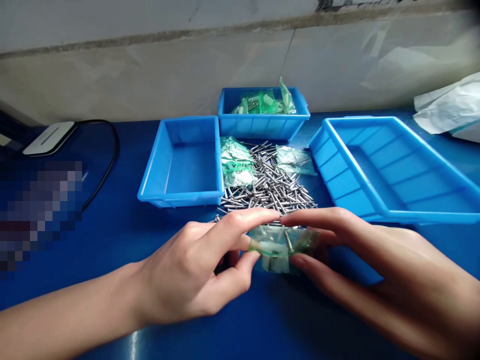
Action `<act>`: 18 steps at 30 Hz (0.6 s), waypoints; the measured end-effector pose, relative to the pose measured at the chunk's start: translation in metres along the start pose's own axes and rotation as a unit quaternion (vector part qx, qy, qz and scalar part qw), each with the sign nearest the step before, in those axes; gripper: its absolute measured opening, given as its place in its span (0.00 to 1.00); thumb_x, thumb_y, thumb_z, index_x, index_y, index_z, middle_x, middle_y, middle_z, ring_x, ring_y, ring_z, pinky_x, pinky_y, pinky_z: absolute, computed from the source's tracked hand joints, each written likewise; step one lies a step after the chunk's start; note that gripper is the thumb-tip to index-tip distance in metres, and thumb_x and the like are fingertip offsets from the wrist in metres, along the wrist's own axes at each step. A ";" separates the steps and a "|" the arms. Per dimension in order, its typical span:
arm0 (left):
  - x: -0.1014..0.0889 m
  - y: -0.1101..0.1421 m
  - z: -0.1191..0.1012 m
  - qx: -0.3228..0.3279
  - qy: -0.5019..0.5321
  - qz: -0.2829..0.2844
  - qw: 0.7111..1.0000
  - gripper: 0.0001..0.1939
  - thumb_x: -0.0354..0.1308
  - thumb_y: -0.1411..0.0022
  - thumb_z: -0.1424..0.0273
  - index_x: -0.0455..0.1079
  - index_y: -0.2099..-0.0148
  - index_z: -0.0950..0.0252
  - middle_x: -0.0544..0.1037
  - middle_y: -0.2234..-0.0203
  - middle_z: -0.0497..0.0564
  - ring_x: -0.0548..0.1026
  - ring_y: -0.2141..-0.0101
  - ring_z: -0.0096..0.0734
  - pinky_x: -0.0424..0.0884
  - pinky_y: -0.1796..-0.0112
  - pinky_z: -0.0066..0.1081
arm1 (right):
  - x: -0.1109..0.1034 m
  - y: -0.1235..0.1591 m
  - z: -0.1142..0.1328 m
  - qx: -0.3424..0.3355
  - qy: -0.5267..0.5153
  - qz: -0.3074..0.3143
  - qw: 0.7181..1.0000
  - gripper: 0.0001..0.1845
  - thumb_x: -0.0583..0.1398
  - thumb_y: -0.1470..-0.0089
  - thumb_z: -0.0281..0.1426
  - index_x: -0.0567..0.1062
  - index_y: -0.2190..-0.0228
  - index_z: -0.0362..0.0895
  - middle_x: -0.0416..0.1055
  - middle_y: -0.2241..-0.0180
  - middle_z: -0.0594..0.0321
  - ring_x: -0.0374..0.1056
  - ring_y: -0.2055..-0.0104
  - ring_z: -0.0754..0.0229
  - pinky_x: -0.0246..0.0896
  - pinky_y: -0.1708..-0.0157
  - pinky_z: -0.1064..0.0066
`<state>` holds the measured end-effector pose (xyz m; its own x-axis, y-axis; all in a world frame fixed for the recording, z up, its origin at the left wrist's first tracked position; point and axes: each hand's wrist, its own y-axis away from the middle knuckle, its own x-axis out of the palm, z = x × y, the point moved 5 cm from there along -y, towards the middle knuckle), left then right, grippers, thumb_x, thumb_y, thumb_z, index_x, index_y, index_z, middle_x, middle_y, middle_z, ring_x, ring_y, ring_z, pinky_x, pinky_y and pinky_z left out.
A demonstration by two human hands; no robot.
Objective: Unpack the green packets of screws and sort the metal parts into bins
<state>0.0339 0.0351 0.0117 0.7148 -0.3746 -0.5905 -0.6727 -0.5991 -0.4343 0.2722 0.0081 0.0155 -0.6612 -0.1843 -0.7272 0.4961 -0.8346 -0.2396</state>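
Both hands, left (195, 270) and right (375, 270), pinch one small green-tinted clear plastic bag (279, 247) over blue table (112, 240), before heap of thin metal pins (268, 187). Three blue plastic trays: one empty (183, 162), one holding filled bags (262, 112), one large (393, 170). Two loose bags on heap.

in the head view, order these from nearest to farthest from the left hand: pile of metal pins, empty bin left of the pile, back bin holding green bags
1. pile of metal pins, just beyond the left hand's fingertips, centre.
2. empty bin, farther back, left of the pile.
3. back bin holding green bags, farthest, by the wall.

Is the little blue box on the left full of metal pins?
No, the little blue box looks empty; the metal pins lie piled on the table beside it.
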 end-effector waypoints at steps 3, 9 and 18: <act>-0.002 0.000 -0.002 0.030 0.000 -0.011 0.999 0.24 0.62 0.13 0.84 0.74 0.24 0.60 0.97 0.48 0.51 0.97 0.62 0.30 0.93 0.55 0.20 | -0.004 0.003 -0.002 0.009 -0.005 -0.029 1.000 0.08 0.59 0.06 0.45 0.69 0.34 0.65 0.84 0.61 0.74 0.86 0.71 0.62 0.81 0.69 0.83; -0.005 -0.002 -0.006 0.063 -0.050 -0.013 0.997 0.16 0.60 0.11 0.82 0.79 0.33 0.60 0.95 0.60 0.45 0.94 0.68 0.28 0.90 0.60 0.20 | -0.006 0.009 -0.005 0.030 -0.010 -0.097 0.995 0.09 0.64 0.09 0.50 0.71 0.40 0.65 0.78 0.61 0.73 0.86 0.66 0.61 0.85 0.61 0.81; -0.007 -0.009 -0.007 0.021 -0.024 -0.001 0.999 0.08 0.63 0.04 0.76 0.80 0.44 0.61 0.95 0.59 0.44 0.92 0.66 0.22 0.83 0.60 0.15 | -0.001 0.005 0.003 0.013 -0.015 -0.069 0.997 0.11 0.55 0.05 0.54 0.66 0.40 0.63 0.85 0.64 0.76 0.88 0.71 0.63 0.81 0.69 0.86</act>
<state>0.0362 0.0376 0.0245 0.7066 -0.3387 -0.6213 -0.6796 -0.5695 -0.4624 0.2738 0.0026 0.0175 -0.7383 -0.0824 -0.6694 0.3858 -0.8657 -0.3190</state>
